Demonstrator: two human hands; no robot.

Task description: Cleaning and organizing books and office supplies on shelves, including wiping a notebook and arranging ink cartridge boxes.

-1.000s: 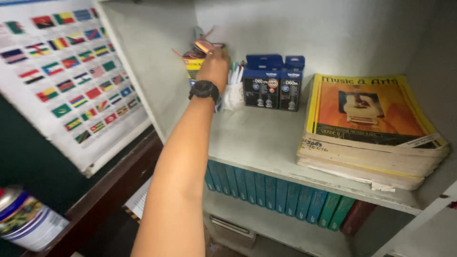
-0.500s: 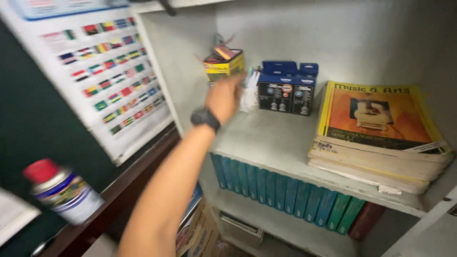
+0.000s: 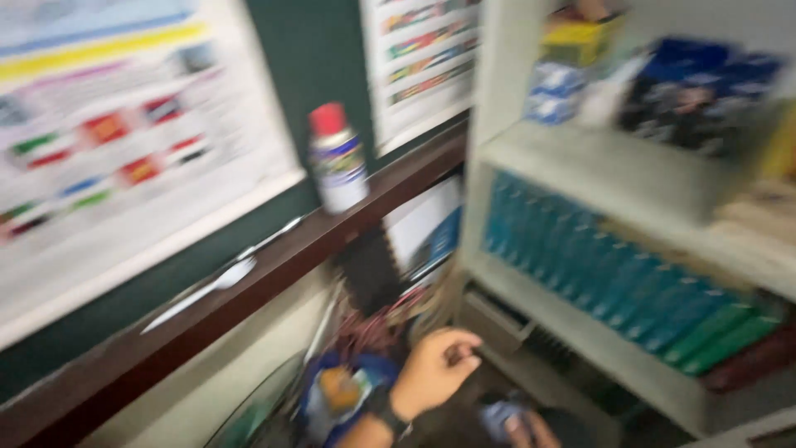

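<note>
Head view, heavily blurred, and the left hand (image 3: 435, 373) hangs low, below and to the left of the pale shelf unit (image 3: 580, 158), its grip loosely curled with thumb and fingers nearly meeting; whether anything small sits inside that curl, I cannot tell through the smear. A dark wristband (image 3: 390, 412) wraps the wrist. Just right of it, at the bottom edge, part of the right hand (image 3: 526, 431) shows, fingers bent near something small and bluish (image 3: 500, 415); its grip is too cut off to judge. Left of the shelf unit, a spray can (image 3: 337, 158) with a red cap and a white-and-blue body stands upright on the dark brown wooden ledge (image 3: 274, 265), well above the left hand. My read: a good lowering here wants a steadied head and a slow hand, because the space below the ledge is crowded with a blue-and-orange pack (image 3: 340, 394) and a tangle of reddish cords (image 3: 377, 328). Textures now: the can looks smooth metal, cylindrical; the ledge is glossy and long; teal book spines (image 3: 580, 257) stand in a tight, flat row on the shelf unit's lower board; dark blue boxes (image 3: 705, 91) sit on the board above; glossy flag charts (image 3: 124, 149) hang far left.
</note>
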